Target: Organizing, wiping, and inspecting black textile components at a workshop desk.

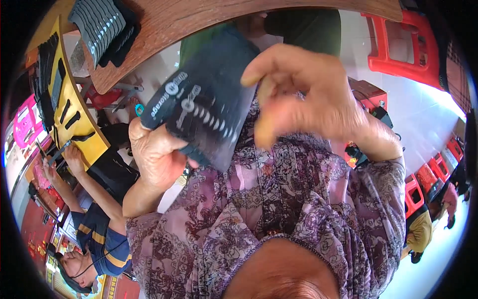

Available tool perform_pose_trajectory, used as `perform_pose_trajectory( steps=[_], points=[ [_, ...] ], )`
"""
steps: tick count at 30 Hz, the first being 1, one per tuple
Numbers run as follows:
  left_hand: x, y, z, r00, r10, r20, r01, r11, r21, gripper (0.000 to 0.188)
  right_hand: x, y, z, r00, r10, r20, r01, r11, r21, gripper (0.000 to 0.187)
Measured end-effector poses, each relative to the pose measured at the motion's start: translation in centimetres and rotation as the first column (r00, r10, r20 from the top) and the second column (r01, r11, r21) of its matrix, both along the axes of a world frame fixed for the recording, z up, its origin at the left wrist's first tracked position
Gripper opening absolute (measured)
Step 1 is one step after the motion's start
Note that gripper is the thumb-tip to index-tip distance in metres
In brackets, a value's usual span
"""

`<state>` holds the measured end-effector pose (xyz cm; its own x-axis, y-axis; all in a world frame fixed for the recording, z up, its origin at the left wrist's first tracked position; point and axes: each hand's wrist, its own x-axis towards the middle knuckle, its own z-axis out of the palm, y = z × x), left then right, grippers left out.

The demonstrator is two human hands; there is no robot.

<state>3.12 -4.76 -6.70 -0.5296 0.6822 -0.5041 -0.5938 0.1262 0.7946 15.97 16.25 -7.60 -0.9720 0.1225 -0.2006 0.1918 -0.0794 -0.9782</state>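
Observation:
My left hand is closed around the lower left end of a fanned stack of flat black printed pieces. They look like cloth or thin pouches; which, I cannot tell. White lettering and round marks repeat along their overlapping edges. Just right of the stack is my right hand, its thumb and forefinger apart and the other fingers curled. That hand is partly blurred by motion, and nothing shows between its fingers. Its forefinger tip is close to the stack's right edge; whether it touches, I cannot tell.
Another fanned stack of dark printed pieces lies on the wooden table ahead. At left, a co-worker's hands are at a yellow board with black strips. Red plastic stools stand at far right.

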Motion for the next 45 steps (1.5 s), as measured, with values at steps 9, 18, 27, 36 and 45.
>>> perform_pose_trajectory(
  steps=[9, 18, 27, 36, 45],
  points=[
    [1.4, 2.8, 1.3, 0.990, -0.106, 0.096, 0.120, 0.981, -0.152, 0.009, -1.0, -3.7, -0.3, 0.947, 0.300, -0.119, -0.184, 0.806, 0.562, 0.042],
    [0.8, 1.5, 2.2, 0.973, -0.211, -0.091, 0.202, 0.974, -0.102, 0.013, -0.8, -0.9, 0.9, 0.962, 0.274, -0.009, -0.273, 0.951, -0.149, 0.031],
    [-0.3, 0.4, 2.5, 0.946, -0.294, -0.138, 0.281, 0.954, -0.107, 0.014, 0.3, 2.3, 1.4, 0.906, 0.191, 0.378, -0.132, 0.975, -0.176, 0.020],
    [-2.6, -2.3, 1.3, 0.973, -0.207, -0.097, 0.170, 0.938, -0.304, 0.013, 3.0, 7.5, -4.0, 0.896, -0.074, 0.438, 0.102, 0.994, -0.041, 0.018],
    [-3.3, -2.1, -2.4, 0.937, -0.336, -0.096, 0.282, 0.890, -0.359, 0.014, 2.6, 6.3, -7.2, 0.913, -0.099, 0.396, 0.098, 0.995, 0.021, 0.018]
  ],
)
